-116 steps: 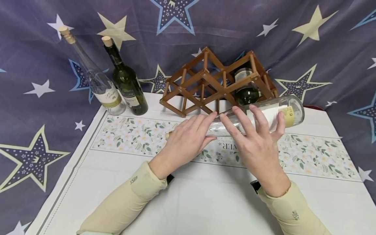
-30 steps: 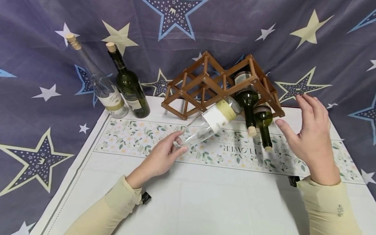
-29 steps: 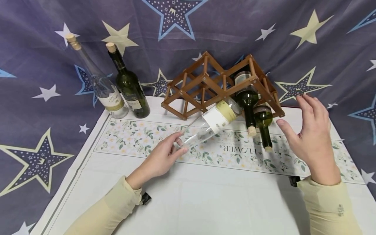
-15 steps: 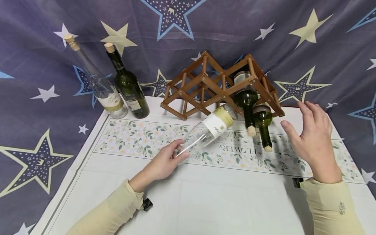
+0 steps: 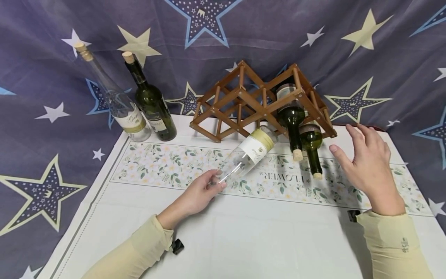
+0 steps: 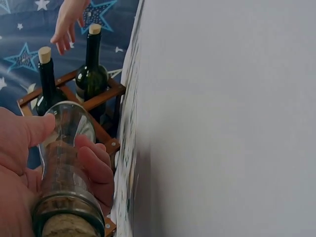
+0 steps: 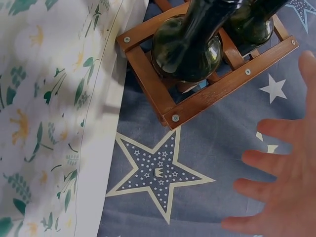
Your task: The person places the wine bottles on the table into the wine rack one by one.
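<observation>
On the bench (image 5: 261, 240) we see the wooden rack (image 5: 240, 93), and just in front of it the clear bottle (image 5: 245, 157), slanting, base toward it. Two green bottles (image 5: 292, 115) sit in the rack's right end. The right hand (image 5: 373, 166) has come off the clear bottle and is spread, holding nothing; the left hand (image 5: 198, 193) curls round the neck (image 6: 61, 173), so we judge it alone now steers that bottle.
</observation>
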`<state>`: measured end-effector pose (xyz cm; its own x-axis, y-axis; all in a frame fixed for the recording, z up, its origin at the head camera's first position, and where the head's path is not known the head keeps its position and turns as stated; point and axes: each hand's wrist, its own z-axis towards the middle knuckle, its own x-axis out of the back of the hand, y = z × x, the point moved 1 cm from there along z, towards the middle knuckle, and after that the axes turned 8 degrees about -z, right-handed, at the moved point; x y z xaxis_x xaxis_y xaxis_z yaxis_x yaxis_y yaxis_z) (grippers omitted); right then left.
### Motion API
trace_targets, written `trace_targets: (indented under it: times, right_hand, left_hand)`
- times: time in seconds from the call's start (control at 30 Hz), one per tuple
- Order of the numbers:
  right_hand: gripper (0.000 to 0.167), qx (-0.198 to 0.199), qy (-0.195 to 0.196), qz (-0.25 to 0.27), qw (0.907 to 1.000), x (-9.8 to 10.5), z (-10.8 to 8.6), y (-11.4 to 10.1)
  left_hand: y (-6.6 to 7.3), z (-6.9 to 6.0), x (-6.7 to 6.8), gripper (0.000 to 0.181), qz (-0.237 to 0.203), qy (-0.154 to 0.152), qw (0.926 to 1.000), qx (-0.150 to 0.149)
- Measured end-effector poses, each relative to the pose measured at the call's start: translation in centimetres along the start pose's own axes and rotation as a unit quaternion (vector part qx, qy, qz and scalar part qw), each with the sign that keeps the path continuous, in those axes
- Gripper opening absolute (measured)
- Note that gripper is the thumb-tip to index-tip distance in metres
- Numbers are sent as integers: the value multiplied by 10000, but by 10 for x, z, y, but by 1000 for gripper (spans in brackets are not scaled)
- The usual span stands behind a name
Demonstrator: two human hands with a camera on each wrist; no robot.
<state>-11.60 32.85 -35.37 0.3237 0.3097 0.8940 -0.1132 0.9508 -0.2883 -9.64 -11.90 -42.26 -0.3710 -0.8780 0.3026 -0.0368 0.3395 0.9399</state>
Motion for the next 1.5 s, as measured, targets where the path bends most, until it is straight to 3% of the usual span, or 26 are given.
trace_targets:
  times: [0.37,0.63,0.8,1.03,1.5]
  right_hand:
    - [79,-88,-975,-488,9940,-7,0,7]
    - [87,-63,-2003,-795,9765,-10,-2,11]
    - [91,-172,-2428,-855,9662,-9,-2,11]
    - [92,-207,-2552,-852,9629,-8,-5,10]
    - [94,-242,-2680,-894,9590,-6,-5,8]
  left_hand:
    - [2,3,-7,53,-333,-50,9989,339]
    - [4,6,-15,58,-777,-66,9956,514]
    - [7,7,-22,56,-1165,-55,9913,612]
    - [6,10,-33,48,-1681,43,9838,617]
    - [14,11,-45,41,-2506,-264,9635,906]
